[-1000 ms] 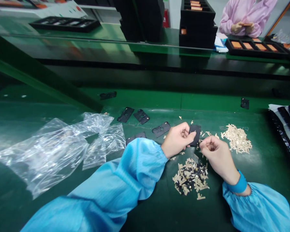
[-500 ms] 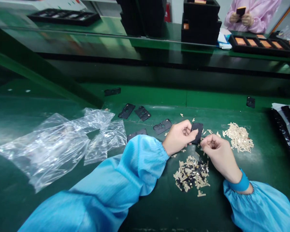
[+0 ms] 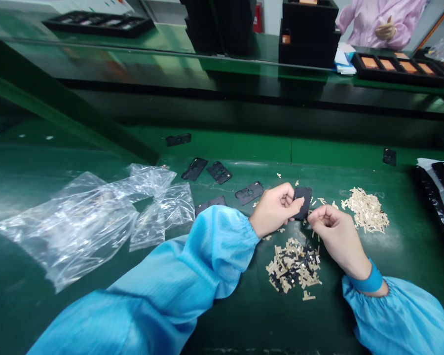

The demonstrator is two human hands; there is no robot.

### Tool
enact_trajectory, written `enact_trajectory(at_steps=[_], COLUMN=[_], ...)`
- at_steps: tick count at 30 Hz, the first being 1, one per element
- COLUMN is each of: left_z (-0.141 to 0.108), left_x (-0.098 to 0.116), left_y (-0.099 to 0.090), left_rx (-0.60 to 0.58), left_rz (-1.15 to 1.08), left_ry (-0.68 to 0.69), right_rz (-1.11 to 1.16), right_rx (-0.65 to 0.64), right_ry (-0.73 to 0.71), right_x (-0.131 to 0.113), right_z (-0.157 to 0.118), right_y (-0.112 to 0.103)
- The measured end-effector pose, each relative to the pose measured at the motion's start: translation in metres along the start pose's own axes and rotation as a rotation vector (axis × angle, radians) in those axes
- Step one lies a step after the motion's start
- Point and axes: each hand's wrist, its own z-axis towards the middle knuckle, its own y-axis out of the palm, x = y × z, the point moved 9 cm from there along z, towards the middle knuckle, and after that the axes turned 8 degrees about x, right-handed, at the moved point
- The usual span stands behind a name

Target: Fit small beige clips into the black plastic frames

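Note:
Between thumb and fingers, my left hand [image 3: 276, 208] grips a flat black plastic plate [image 3: 303, 201], tilted above the green bench. Close to the plate's lower right edge, my right hand [image 3: 332, 231] has its thumb and forefinger pinched together; whatever may be between the tips is too small to make out. Below both hands lies a pile of beige and black small parts [image 3: 294, 266]. A second pile of beige strips [image 3: 366, 209] is to the right of my right hand. Several similar black plates, among them one plate [image 3: 249, 193], lie left of my left hand.
Clear plastic bags [image 3: 85, 222] spread over the bench's left side. A green slanted beam [image 3: 70, 103] crosses the upper left. Black trays [image 3: 309, 34] stand stacked on the raised shelf. A person in pink [image 3: 383, 22] is behind it. Black wrapped material [image 3: 440, 197] lies at the right edge.
My hands and the black plate hold nearly the same pose. Behind the shelf, the person in pink no longer shows the dark object in their hands.

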Motion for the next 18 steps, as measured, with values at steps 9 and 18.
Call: enact_trajectory(at_steps=[9, 18], left_z=[-0.0009, -0.0003], left_x=[0.0027, 0.0032], left_y=[0.0015, 0.0015], left_rx=[-0.028, -0.048], left_rz=[-0.033, -0.041], left_ry=[-0.003, -0.008], right_rz=[0.004, 0.015], right_rx=[-0.007, -0.007], right_ry=[0.004, 0.017], right_x=[0.0016, 0.0026], right_z=[0.0012, 0.0015], right_y=[0.0, 0.0005])
